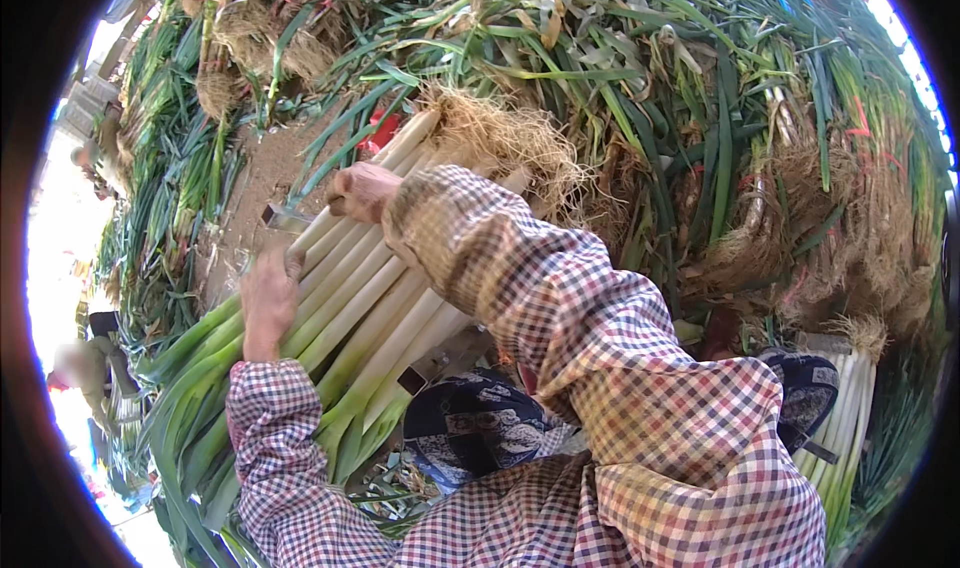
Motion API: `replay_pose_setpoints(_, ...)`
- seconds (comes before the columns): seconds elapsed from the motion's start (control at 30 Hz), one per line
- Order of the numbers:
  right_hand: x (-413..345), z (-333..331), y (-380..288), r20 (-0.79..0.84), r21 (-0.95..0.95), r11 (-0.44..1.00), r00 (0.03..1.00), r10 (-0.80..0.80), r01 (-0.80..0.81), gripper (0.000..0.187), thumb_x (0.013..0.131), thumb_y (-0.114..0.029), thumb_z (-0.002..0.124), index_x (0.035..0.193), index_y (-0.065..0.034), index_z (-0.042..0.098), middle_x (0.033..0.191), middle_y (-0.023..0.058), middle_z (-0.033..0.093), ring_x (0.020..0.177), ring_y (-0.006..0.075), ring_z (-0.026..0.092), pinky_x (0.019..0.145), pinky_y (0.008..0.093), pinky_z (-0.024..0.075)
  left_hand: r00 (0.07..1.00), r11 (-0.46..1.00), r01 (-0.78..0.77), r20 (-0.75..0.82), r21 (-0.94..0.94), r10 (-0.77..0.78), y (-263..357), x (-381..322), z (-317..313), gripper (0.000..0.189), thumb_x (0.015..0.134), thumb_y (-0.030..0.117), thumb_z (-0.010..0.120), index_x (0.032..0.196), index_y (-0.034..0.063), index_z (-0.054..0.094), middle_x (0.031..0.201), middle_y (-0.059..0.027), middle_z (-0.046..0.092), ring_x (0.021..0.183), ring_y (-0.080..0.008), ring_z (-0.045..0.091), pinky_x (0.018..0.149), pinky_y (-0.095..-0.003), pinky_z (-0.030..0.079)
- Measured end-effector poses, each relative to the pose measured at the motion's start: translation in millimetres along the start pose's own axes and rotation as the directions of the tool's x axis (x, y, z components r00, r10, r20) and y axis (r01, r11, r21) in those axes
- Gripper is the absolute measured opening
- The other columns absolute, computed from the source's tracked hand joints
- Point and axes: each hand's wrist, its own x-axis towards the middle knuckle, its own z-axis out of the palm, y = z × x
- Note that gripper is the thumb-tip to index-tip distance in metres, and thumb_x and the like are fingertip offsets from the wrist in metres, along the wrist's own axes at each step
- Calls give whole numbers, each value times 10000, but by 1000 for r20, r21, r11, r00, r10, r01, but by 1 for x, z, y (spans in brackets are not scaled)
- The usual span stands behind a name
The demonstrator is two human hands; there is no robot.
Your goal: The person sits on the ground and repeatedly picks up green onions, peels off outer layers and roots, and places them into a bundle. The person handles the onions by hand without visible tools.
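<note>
A row of long green onions [352,290] with white stems slants in front of me, laid over a square metal bar [289,219]. Their pale, stringy roots [510,140] point to the far side, and the green leaves [195,410] droop to the near left. My right hand [365,193] has its fingers curled around the outermost white stem, below the roots. Lower down, my left hand [270,298] lies against the outer edge of the stems where white turns green. It is slightly blurred, and its fingertips are partly hidden.
Untrimmed onions [600,50] with dry leaves and earthy roots are heaped across the far side. A cleaned bundle [844,410] stands at the right. Dark patterned cloth [472,421] covers my knee. Bare soil [277,155] shows at the left; a blurred person [94,373] is beyond.
</note>
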Motion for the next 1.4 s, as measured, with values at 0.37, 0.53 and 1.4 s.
replay_pose_setpoints(0.37,-11,-77,35,20,-145,987,997,-75,77,210,747,-242,658,907,-115,708,809,125,670,780,257,643,738,352,484,998,995,53,9,87,-54,6,-10,-3,531,948,475,354,1175,25,523,1172,-185,544,1108,-344,487,967,-455,318)
replay_pose_setpoints(0.53,8,-65,64,40,118,991,997,-70,65,166,763,-205,628,840,-67,682,718,122,637,691,207,621,666,345,476,996,994,73,42,81,-76,6,-15,-8,540,953,471,334,1202,31,522,1144,-213,555,1105,-347,491,974,-464,312)
replay_pose_setpoints(1.4,-423,-117,241,-122,70,508,498,859,-859,561,829,-294,640,1282,-11,467,1244,161,522,1166,308,492,993,379,395,998,999,12,64,-34,-10,-44,5,13,554,982,422,329,1316,-5,445,1352,-193,446,1275,-322,393,1061,-383,293)
